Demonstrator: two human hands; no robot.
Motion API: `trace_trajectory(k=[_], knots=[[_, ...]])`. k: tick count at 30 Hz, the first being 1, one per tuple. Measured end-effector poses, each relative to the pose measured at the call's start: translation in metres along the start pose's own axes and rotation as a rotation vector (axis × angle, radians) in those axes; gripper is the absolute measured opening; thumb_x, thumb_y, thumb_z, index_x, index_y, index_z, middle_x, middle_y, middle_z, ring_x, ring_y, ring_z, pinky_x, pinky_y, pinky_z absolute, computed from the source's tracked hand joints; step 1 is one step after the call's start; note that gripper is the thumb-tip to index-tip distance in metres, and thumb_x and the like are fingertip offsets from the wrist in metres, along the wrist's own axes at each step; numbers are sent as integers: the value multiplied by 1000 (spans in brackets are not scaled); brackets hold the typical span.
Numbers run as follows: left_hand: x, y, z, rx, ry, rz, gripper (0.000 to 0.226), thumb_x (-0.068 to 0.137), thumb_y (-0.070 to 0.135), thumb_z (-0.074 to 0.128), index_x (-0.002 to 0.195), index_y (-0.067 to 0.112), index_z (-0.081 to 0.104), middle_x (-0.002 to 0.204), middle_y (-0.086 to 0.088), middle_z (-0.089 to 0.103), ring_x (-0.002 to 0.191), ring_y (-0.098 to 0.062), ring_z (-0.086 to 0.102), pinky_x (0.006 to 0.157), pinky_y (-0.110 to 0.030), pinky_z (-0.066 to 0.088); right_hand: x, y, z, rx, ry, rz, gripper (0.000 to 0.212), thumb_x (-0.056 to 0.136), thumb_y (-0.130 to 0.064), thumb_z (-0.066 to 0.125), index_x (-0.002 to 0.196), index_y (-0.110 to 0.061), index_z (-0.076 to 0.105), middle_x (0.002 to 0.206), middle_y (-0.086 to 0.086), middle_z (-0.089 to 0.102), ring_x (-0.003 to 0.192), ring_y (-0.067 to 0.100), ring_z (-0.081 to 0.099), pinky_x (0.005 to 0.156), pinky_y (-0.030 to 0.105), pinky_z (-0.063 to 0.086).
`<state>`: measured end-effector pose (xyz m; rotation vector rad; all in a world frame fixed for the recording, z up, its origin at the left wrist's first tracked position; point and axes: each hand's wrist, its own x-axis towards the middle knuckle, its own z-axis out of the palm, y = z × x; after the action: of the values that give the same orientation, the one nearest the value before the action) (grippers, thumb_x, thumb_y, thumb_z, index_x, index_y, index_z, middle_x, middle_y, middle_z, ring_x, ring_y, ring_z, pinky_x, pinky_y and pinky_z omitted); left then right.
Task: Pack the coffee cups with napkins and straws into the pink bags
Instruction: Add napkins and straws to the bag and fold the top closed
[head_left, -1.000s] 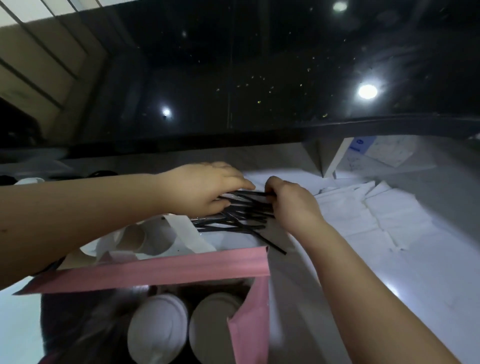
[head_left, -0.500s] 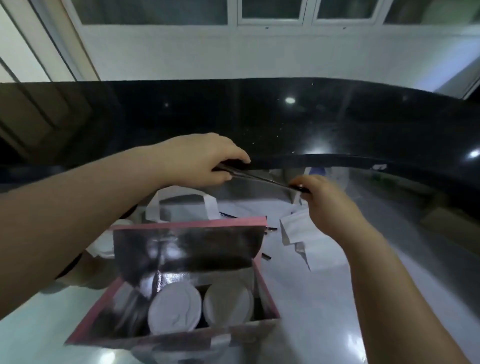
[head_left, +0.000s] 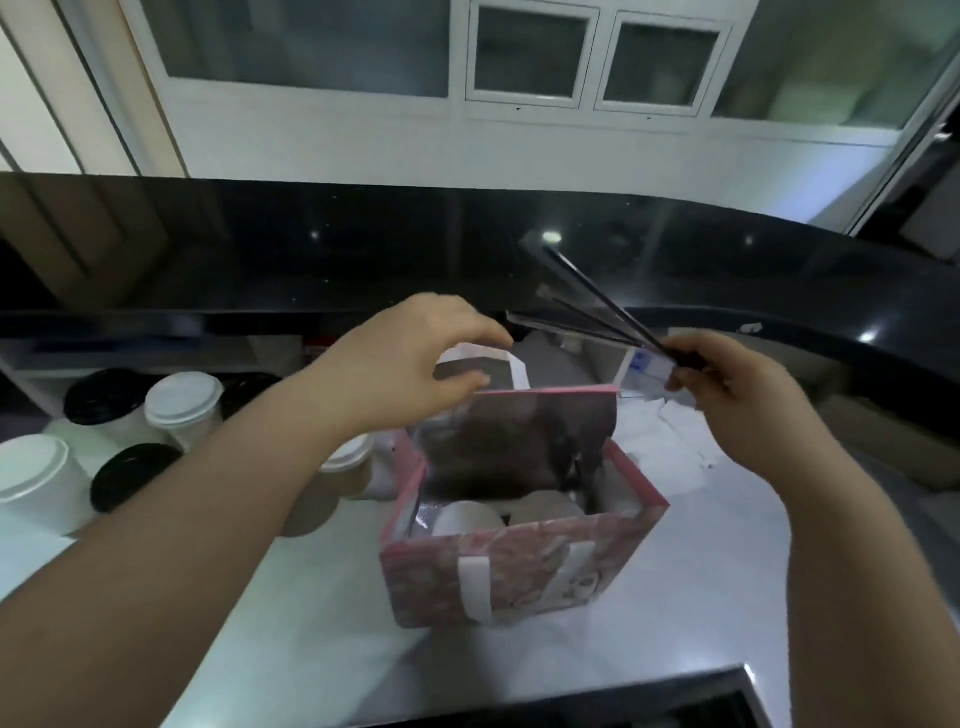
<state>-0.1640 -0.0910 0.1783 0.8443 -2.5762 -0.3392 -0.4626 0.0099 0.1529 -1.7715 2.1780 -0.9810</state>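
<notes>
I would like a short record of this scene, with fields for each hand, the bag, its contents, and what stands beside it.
left hand: pinches the rear handle of the bag
right hand: pinches black straws, fanned out, above the bag's far right
pink bag: upright, open, on the counter
inside: packed cups, lids on
beside: spare cups at left; napkins behind, right

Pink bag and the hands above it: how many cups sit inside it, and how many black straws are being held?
Cups in the pink bag: 2
Straws in the right hand: 3
Total: 5
</notes>
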Motion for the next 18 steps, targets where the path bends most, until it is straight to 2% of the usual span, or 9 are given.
trace_trajectory(k=[2,4,7,8,10,11,13,15,18], knots=[[-18,-1,2,-84,-58,-54,33,89,34,67,120,40,61,103,24,57,95,10,51,82,-16,42,-13,-10,-4,116,-67,57,31,96,-5,54,101,-35,63,75,-17,67,67,5,59,67,22,47],[-34,-2,10,-91,-104,-97,28,89,36,66,116,41,63,102,23,59,96,6,53,84,-23,47,-26,-21,-6,190,-145,90,33,95,-2,55,97,-34,64,75,-16,69,61,7,58,68,25,51],[-50,-4,29,3,-82,-101,31,89,39,65,119,38,62,108,18,60,103,-4,54,85,-25,45,-40,-31,-9,120,-252,84,33,95,-5,55,96,-36,63,78,-18,70,68,6,61,67,24,51],[-52,-5,35,50,-59,-106,37,87,41,65,124,36,60,115,15,61,111,-8,53,94,-29,43,-43,-32,-10,66,-276,78,32,95,-7,56,95,-38,63,78,-18,69,69,4,61,67,23,49],[-55,-8,45,139,-38,-142,56,84,47,67,136,33,51,135,11,54,130,-12,43,116,-39,22,-44,-34,-9,-19,-289,83,27,95,-9,56,97,-34,65,77,-16,68,70,6,60,65,21,46],[-55,-9,49,153,-46,-172,67,82,51,68,142,32,43,144,9,46,138,-13,34,121,-41,7,-43,-35,-8,-45,-285,90,25,95,-9,55,98,-32,65,80,-15,68,72,8,60,65,21,46],[-56,-9,53,106,-42,-226,86,77,57,71,149,34,30,155,7,33,146,-13,20,117,-38,-14,-40,-35,-5,-95,-275,96,22,96,-11,55,98,-31,63,85,-12,65,75,11,57,64,24,44],[-57,-6,55,0,-14,-244,96,71,58,77,148,37,25,156,8,29,147,-12,14,110,-33,-21,-37,-35,-2,-170,-265,94,21,97,-13,54,98,-32,62,88,-9,62,76,11,54,63,23,41],[-57,-2,57,-233,35,-254,99,65,49,85,142,46,24,153,12,29,137,9,1,110,-36,-9,-30,-35,-2,-317,-241,71,20,96,-13,55,101,-27,67,90,-7,58,77,12,54,66,24,42]])
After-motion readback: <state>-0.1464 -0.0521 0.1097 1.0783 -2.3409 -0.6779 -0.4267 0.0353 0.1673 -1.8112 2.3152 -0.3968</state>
